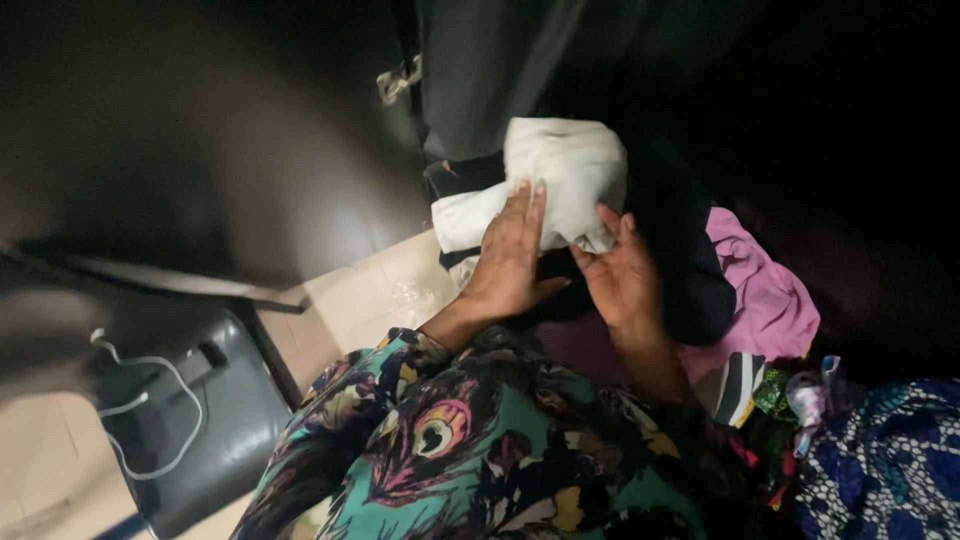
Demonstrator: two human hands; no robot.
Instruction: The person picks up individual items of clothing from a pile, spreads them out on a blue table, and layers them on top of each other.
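Observation:
My left hand (512, 255) lies flat against the near side of a folded white cloth (560, 170), fingers pointing up. My right hand (622, 272) holds the same white cloth from below and to the right, palm turned towards it. The cloth rests on top of a dark garment (690, 250) in a pile of clothes. A pink garment (765, 300) lies under the dark one, to the right of my right hand. My patterned teal and black sleeves (480, 440) fill the lower middle of the view.
A dark cupboard door (200, 150) with a metal latch (398, 80) stands at the left. A black padded stool (190, 420) with a white cable (150, 400) sits lower left on pale tiles (370, 290). Striped, green and blue patterned fabrics (880, 460) are heaped at the lower right.

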